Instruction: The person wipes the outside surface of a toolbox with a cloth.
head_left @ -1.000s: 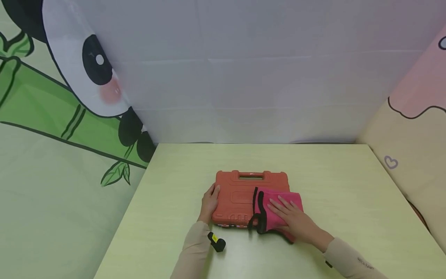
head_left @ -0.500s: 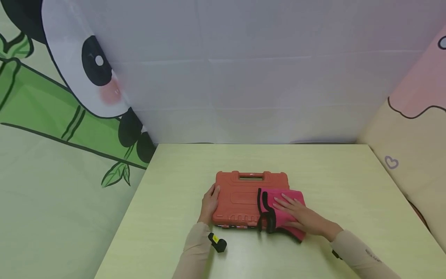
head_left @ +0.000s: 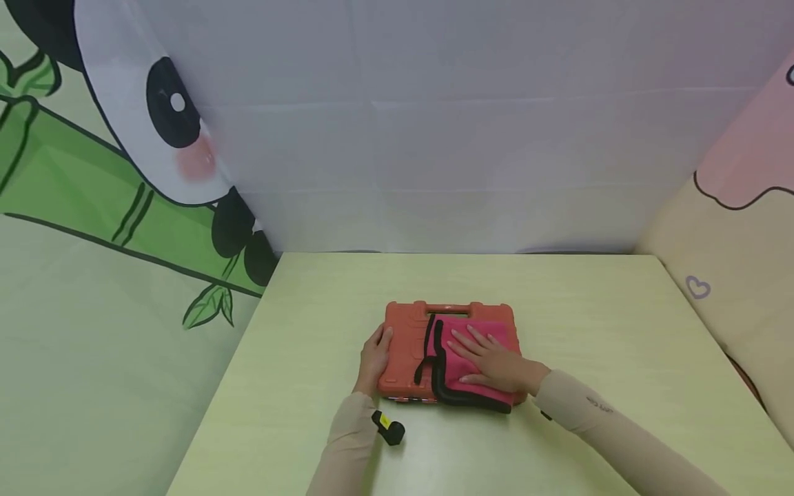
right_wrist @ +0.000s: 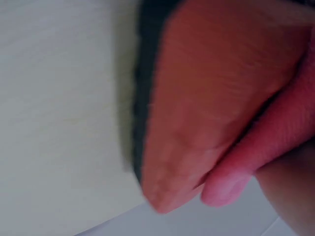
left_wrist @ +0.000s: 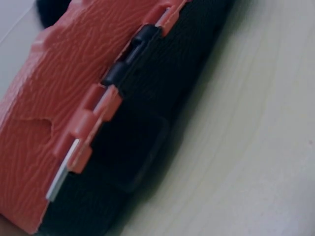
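Observation:
A red-orange plastic tool case [head_left: 406, 344] with a handle cut-out at its far side lies flat on the table. My left hand [head_left: 373, 358] holds it by its left edge. Over the right part of the lid is a pink cloth [head_left: 443, 337] with black edging and a black strap. My right hand [head_left: 490, 365] presses on the cloth, palm down with fingers spread. In the left wrist view the front side of the case [left_wrist: 64, 73] shows metal hinge pins and a dark lower half. The right wrist view shows the folded edge of the pink cloth [right_wrist: 266, 132] against the case.
The pale wooden table [head_left: 310, 303] spreads around the case. Behind it hangs a light backdrop [head_left: 459, 151], with printed cartoon shapes at both sides. A black device [head_left: 389, 428] with a yellow mark sits at the left wrist.
My right hand slid right with the cloth over the lid, then swept left and farther from me. The cloth now lies nearer the lid's middle. The left hand and the case stay put.

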`<state>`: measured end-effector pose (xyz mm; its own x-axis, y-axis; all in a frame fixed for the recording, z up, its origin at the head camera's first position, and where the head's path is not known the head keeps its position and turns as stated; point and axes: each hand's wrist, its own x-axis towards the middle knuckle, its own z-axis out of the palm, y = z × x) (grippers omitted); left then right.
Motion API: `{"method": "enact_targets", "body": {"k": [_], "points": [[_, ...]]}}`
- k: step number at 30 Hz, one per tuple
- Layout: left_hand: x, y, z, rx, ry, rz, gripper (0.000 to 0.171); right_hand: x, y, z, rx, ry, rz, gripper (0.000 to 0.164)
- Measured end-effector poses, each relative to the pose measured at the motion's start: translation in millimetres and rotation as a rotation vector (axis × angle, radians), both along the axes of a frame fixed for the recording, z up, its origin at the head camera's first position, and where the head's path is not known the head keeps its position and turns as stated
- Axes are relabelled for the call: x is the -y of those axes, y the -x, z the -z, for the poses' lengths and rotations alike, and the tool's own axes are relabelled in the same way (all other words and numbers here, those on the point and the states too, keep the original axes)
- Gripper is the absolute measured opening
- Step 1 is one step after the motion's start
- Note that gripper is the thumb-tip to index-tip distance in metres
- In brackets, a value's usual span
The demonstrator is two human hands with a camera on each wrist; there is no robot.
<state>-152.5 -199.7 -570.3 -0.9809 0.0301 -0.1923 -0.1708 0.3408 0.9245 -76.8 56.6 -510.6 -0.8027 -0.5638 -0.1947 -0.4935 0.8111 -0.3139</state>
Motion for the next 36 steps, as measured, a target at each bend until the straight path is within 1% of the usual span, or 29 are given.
{"method": "enact_targets", "body": {"k": [4,9,13,17,20,21,23,25,26,28,29,31,32,34,35,36], "points": [[-0.9,0.0,1.0,-0.004,0.0,0.007,0.058,13.4,10.2,-0.4,0.0,-0.062,0.006,0.08],[-1.3,0.7,-0.6,-0.016,0.003,-0.006,0.057,29.0,26.1,0.0,-0.016,-0.117,-0.035,0.084],[-1.1,2.5,-1.3,-0.047,0.03,-0.005,0.054,44.4,37.2,-2.4,-0.004,-0.152,-0.064,0.083],[-1.4,3.3,-1.2,-0.058,0.026,0.011,0.053,57.7,43.2,-3.8,0.008,-0.156,-0.067,0.082],[-1.6,3.2,-1.3,-0.056,0.006,0.016,0.052,61.0,44.5,-3.5,0.01,-0.145,-0.064,0.082],[-1.5,3.0,-1.2,-0.063,0.006,0.017,0.052,59.9,44.8,-3.3,0.009,-0.133,-0.066,0.082],[-1.3,2.7,-0.7,-0.064,0.001,0.017,0.052,54.5,44.3,-5.8,0.019,-0.075,-0.042,0.081],[-1.0,1.6,-0.3,-0.059,-0.001,0.019,0.053,44.9,44.2,-9.8,0.019,0.031,0.022,0.08],[-0.7,1.0,-0.1,-0.055,-0.004,0.014,0.052,38.9,44.0,-13.0,0.014,0.099,0.075,0.079],[-0.5,-0.3,-0.3,-0.042,-0.013,0.012,0.053,25.8,43.7,-18.9,-0.005,0.245,0.234,0.077],[-0.2,-0.8,-0.3,-0.039,-0.01,0.011,0.053,19.4,44.0,-20.7,-0.021,0.313,0.33,0.076],[0.3,-1.2,-0.5,-0.033,-0.013,0.004,0.053,5.9,43.9,-22.4,-0.011,0.438,0.532,0.076],[0.2,-1.0,-0.3,-0.036,-0.011,0.004,0.052,-0.6,43.3,-21.6,0.003,0.476,0.627,0.076],[0.1,0.0,0.9,-0.033,-0.006,0.003,0.052,-11.5,41.5,-15.4,0.038,0.514,0.776,0.078],[0.1,0.5,1.5,-0.035,-0.001,0.004,0.052,-15.3,40.1,-12.4,0.059,0.52,0.831,0.08],[0.0,1.0,2.3,-0.037,0.001,0.004,0.052,-18.7,38.6,-8.4,0.082,0.519,0.867,0.081]]}}
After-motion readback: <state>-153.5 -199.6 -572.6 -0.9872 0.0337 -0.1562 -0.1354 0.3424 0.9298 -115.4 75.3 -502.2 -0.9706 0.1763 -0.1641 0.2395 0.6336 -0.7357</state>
